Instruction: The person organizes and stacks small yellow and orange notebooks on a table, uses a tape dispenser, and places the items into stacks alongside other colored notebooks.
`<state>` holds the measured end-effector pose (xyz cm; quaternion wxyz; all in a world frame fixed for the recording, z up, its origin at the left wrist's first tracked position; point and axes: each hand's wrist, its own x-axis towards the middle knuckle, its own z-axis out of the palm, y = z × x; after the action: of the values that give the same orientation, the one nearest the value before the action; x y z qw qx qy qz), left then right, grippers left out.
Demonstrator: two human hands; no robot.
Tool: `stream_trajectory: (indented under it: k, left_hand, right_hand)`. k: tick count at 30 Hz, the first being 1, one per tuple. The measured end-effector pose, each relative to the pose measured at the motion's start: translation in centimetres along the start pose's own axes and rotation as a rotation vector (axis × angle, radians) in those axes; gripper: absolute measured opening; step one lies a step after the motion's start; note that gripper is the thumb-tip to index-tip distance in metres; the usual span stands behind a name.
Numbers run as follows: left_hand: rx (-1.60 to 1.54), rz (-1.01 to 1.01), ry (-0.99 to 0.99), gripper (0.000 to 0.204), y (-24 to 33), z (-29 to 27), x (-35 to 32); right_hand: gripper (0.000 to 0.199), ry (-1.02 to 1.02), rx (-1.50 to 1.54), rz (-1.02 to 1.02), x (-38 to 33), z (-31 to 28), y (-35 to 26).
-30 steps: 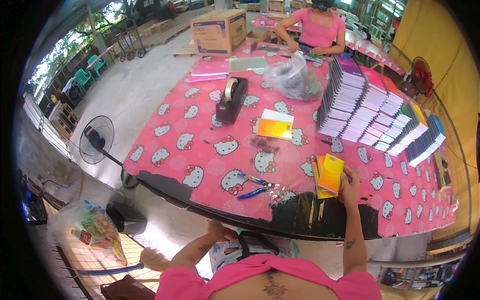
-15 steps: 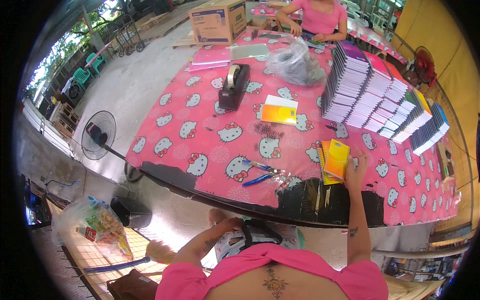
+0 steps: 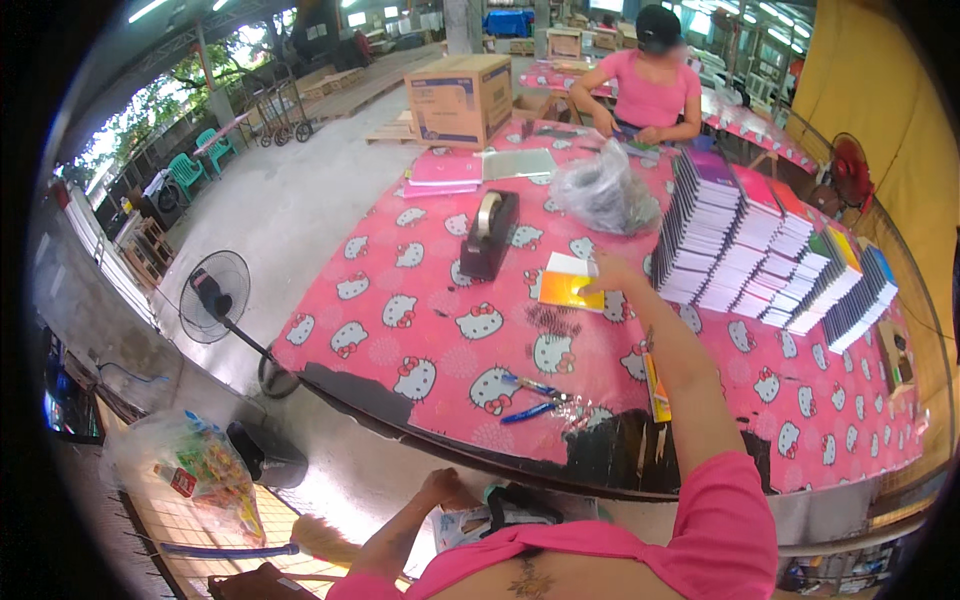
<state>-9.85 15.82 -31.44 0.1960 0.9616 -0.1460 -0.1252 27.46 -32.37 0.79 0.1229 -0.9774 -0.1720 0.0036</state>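
The right hand (image 3: pixel 612 272) is reaching across the pink counter (image 3: pixel 420 330), fingers resting on the orange-yellow booklet (image 3: pixel 568 288) lying just right of the black tape dispenser (image 3: pixel 490 236); whether its grip is closing cannot be told. The left hand (image 3: pixel 440 488) is hanging below the counter edge, loosely curled, holding nothing visible.

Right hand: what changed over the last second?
The right hand let go of the small stack of yellow and orange booklets at the near table edge and reached forward across the table to the yellow booklet, which it now touches. The left hand stayed low, below the table edge. Tape dispenser, scissors and notebook stacks did not move.
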Motion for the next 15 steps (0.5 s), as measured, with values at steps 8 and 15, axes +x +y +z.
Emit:
stream_trajectory:
  k: [8, 15]
  left_hand:
    - [-0.339, -0.285, 0.075, 0.026, 5.2, -5.1, -4.4]
    - [-0.405, -0.296, -0.065, 0.029, 6.1, -9.7, -6.8]
  right_hand:
    - [0.107, -0.266, 0.074, 0.162, 1.7, 3.5, 5.4]
    - [0.078, 0.098, 0.232, 0.061, -0.9, 1.4, 2.0]
